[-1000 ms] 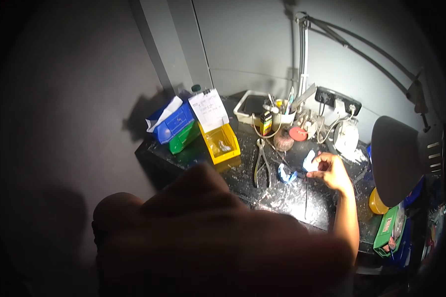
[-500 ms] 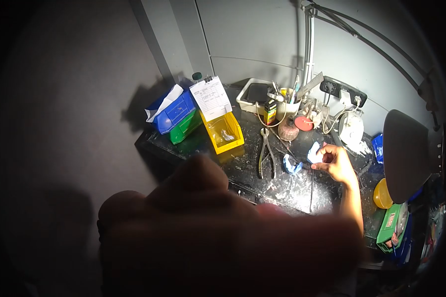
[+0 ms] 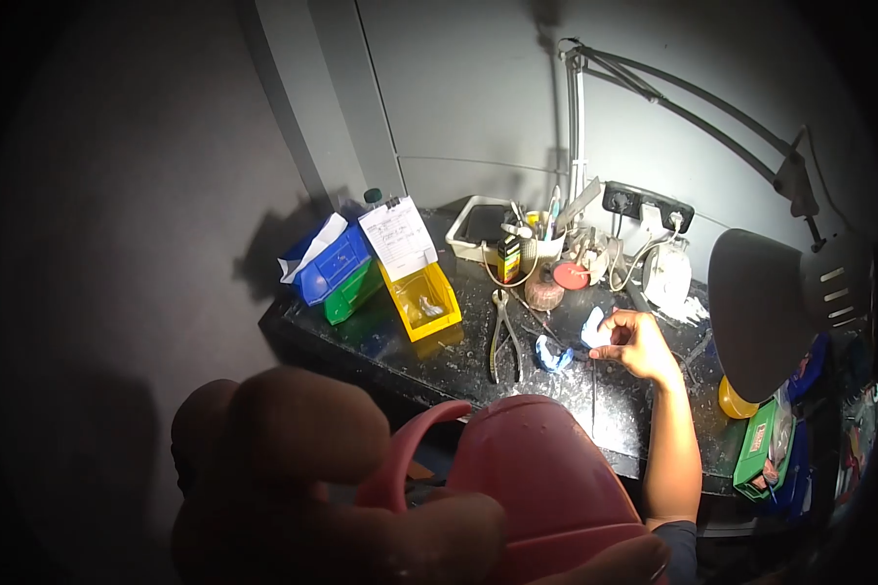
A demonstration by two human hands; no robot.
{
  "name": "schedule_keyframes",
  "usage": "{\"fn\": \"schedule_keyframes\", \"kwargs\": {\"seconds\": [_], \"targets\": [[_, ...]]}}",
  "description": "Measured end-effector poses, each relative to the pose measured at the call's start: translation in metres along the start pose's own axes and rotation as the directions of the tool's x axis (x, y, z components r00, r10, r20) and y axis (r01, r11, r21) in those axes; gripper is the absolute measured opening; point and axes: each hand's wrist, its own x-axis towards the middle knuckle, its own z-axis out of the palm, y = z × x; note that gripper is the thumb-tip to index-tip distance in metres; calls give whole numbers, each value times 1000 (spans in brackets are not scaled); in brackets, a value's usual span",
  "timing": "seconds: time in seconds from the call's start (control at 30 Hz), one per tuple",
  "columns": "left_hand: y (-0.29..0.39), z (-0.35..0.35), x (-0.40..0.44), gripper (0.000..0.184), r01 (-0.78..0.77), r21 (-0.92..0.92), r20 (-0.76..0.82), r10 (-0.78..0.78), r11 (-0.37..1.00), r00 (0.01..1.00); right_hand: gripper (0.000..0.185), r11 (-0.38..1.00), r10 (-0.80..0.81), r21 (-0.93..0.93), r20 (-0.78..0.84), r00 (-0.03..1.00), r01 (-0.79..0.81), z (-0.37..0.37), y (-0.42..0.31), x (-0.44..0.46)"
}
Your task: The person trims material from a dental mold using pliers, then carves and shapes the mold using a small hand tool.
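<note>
Close to the camera, my left hand (image 3: 361, 507) is wrapped round a pink cup (image 3: 537, 468) with a curved handle, which looks like plastic. The cup's lower part runs out of view. Over the lit bench, my right hand (image 3: 642, 346) pinches a small white-and-blue dental mould (image 3: 592, 328) between thumb and fingers. Just left of it a horseshoe-shaped blue-and-white dental mould (image 3: 554, 355) lies on the bench. A pair of long-handled pliers (image 3: 505, 338) rests further left.
On the black bench (image 3: 458, 375) stand a yellow bin (image 3: 446, 317) with a paper slip (image 3: 398, 239), a green bin (image 3: 353, 292), a blue bin (image 3: 332, 263) and a white tray (image 3: 465, 253). At right hang a lamp shade (image 3: 759, 317) and below it a yellow bowl (image 3: 737, 400).
The pink cup has come into clear view in my left hand, where a dark blur covered the foreground before. My right hand still pinches the dental mould. The whole view has shifted slightly.
</note>
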Motion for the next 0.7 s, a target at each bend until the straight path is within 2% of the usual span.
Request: {"fn": "schedule_keyframes", "kwargs": {"seconds": [0.1,0.2,0.7], "targets": [[-1,-1,2,99,-4,10,10,4,1000,1000,33,998,-37,-58,-2,999,36,-1,-6,-1],[0,0,4,99,-3,20,15,3,1000,1000,33,1000,-3,7,8,1000,3,-1,-5,-1],[-7,1,-2,102,18,49,-20,-17,999,1000,30,997,-69,-24,-16,998,68,0,-5,-1]]}}
